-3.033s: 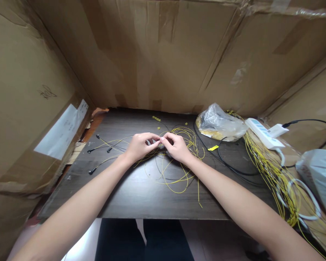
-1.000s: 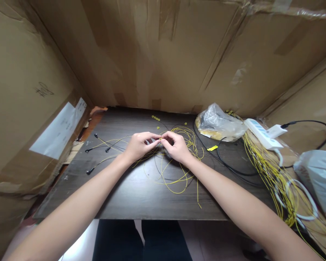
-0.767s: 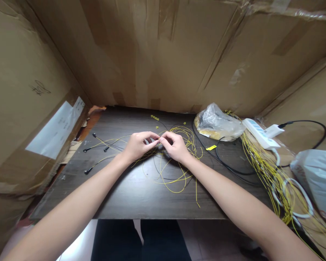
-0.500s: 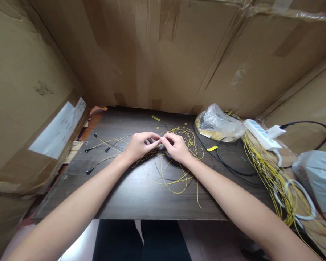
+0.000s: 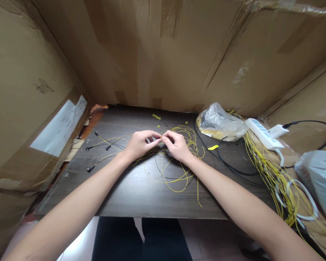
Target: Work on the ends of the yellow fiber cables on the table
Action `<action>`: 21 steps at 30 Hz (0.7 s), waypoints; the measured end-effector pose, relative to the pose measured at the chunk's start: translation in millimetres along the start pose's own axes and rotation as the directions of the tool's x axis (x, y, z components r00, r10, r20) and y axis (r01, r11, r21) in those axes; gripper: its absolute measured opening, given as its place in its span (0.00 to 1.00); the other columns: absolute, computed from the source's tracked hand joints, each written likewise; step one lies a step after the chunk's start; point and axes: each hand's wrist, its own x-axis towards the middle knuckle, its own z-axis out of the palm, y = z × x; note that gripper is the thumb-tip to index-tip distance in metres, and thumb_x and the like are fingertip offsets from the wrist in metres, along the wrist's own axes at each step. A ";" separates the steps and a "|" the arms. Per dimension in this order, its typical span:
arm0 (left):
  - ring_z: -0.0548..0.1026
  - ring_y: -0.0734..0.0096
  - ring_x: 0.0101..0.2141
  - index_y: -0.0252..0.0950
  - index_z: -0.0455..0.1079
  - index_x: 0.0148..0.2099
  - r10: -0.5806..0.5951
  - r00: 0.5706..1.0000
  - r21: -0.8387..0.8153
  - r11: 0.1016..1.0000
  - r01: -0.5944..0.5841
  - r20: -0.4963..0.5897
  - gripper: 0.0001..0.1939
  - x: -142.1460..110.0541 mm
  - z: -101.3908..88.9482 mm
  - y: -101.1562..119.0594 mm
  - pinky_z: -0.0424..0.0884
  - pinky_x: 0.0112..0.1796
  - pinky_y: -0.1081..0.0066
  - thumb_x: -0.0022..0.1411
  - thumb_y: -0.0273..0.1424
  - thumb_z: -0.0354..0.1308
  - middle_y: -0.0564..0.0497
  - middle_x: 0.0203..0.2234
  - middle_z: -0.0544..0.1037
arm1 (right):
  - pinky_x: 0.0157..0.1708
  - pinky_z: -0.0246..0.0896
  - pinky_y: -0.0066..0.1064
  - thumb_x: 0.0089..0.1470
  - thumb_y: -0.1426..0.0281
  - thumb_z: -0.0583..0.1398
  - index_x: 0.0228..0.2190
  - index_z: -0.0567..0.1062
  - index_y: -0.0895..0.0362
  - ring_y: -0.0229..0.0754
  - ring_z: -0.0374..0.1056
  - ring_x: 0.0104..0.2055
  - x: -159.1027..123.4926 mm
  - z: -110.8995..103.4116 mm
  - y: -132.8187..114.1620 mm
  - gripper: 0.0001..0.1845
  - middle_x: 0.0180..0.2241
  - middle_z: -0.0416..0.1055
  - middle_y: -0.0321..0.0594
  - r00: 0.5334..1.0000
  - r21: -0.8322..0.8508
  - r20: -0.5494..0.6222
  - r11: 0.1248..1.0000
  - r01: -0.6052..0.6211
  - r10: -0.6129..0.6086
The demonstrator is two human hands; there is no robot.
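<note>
My left hand (image 5: 141,145) and my right hand (image 5: 176,146) meet fingertip to fingertip over a loose tangle of thin yellow wires (image 5: 179,191). Thumbs and forefingers are pinched. A tiny bit of yellow shows between them, seemingly part of a wire; the fingers cover most of it. Left of my left hand, several wires end in black connectors (image 5: 90,169), lying on the dark wooden table (image 5: 119,199). Loops of yellow and black wire spread under and around my right hand. Beyond the hands lie small yellow pieces (image 5: 157,116) in a short row, with a few single ones apart.
A clear plastic bag (image 5: 220,121) lies at the back right, near a yellow tag (image 5: 213,147) and a black cable (image 5: 228,166). Further right are a white power strip (image 5: 263,134), a bundle of yellow wires (image 5: 263,166) and a white bag (image 5: 319,177). Cardboard walls (image 5: 141,54) surround the table.
Both hands keep their pinch at almost the same spot, and a bit of yellow now shows at the fingertips. The view has shifted very slightly.
</note>
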 end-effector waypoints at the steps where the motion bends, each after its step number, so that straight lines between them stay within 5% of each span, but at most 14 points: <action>1: 0.77 0.75 0.25 0.36 0.80 0.40 0.000 1.000 -0.002 1.000 0.000 0.000 0.09 0.0 0.0 -0.1 0.73 0.27 0.77 0.65 0.35 0.62 0.51 0.30 0.83 | 0.30 0.56 0.31 0.60 0.66 0.56 0.27 0.73 0.56 0.38 0.63 0.27 0.2 -0.1 0.2 0.12 0.25 0.70 0.36 1.000 -0.004 0.002 1.000 -0.001 0.001; 21: 0.76 0.75 0.24 0.35 0.80 0.39 -0.004 1.000 -0.014 1.000 0.003 -0.016 0.09 -0.5 1.3 -0.7 0.72 0.26 0.77 0.65 0.36 0.63 0.51 0.27 0.82 | 0.28 0.53 0.30 0.62 0.61 0.56 0.25 0.73 0.57 0.37 0.59 0.25 -1.0 1.5 2.3 0.17 0.21 0.65 0.34 1.000 -0.025 0.003 1.000 -0.005 0.005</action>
